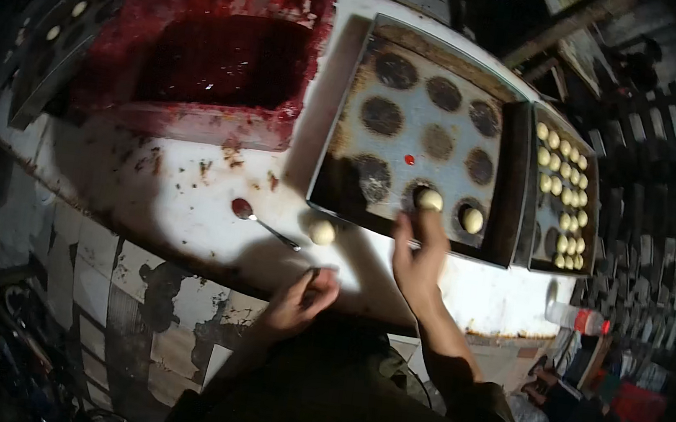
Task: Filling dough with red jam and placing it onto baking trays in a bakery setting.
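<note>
My right hand [421,265] reaches over the front wall of a square metal baking tray [423,114]. Its fingertips hold a pale dough ball [430,199] low over one of the tray's dark round marks. Beside it, to the right, another dough ball [471,220] sits in the tray. A small red blob [409,160] lies on the tray floor. My left hand [305,300] is at the table's front edge, fingers loosely curled, with nothing visible in it. Just beyond it a single dough ball [322,232] rests on the white tabletop, beside a metal spoon [272,231] with red filling in its bowl.
A red-smeared tub [215,126] of dark red filling stands at left on the white table [198,219]. Farther left is a dim tray [45,71]. At right are a tray of dough balls [593,204] in rows and a plastic bottle [578,318] lying on its side.
</note>
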A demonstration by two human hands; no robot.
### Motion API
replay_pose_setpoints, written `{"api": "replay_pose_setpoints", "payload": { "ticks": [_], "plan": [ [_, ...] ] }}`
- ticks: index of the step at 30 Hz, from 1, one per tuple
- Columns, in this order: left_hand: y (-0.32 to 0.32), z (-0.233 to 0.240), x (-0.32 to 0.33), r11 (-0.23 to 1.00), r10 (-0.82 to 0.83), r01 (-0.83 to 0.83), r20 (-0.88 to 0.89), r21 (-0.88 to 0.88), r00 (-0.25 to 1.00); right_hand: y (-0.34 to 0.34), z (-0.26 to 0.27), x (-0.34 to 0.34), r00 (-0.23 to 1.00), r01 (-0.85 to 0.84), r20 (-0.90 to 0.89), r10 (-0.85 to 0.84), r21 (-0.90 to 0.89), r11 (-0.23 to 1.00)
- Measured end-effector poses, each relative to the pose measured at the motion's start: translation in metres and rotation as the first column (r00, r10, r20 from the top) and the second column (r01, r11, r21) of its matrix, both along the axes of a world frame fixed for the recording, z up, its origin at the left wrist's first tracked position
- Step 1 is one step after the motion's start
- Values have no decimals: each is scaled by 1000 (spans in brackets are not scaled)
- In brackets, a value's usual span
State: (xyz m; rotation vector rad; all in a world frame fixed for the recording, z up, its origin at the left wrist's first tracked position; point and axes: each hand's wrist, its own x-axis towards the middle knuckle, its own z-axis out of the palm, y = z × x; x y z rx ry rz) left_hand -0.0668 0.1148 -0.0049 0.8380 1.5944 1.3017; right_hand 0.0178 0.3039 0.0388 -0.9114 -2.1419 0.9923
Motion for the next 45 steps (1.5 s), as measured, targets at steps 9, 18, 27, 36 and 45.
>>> {"api": "replay_pose_setpoints", "payload": {
  "ticks": [9,18,27,36,45],
  "plan": [
    [16,17,-32,897,301,-441,-739,6,603,-54,-29,14,972,-98,161,170,-379,920],
    [67,-30,-27,925,33,-340,-854,-171,518,-66,-36,21,999,40,-3,-49,-515,856],
    [64,64,-30,989,134,-97,-427,109,894,-49,18,129,894,276,-82,-441,-675,684],
    [211,-9,-51,886,-442,136,-720,-443,535,19,56,225,854,287,-255,-453,-496,820],
    [230,-41,-64,942,-335,178,-782,-284,526,330,-4,383,724,458,420,-548,301,836]
  ]
}}
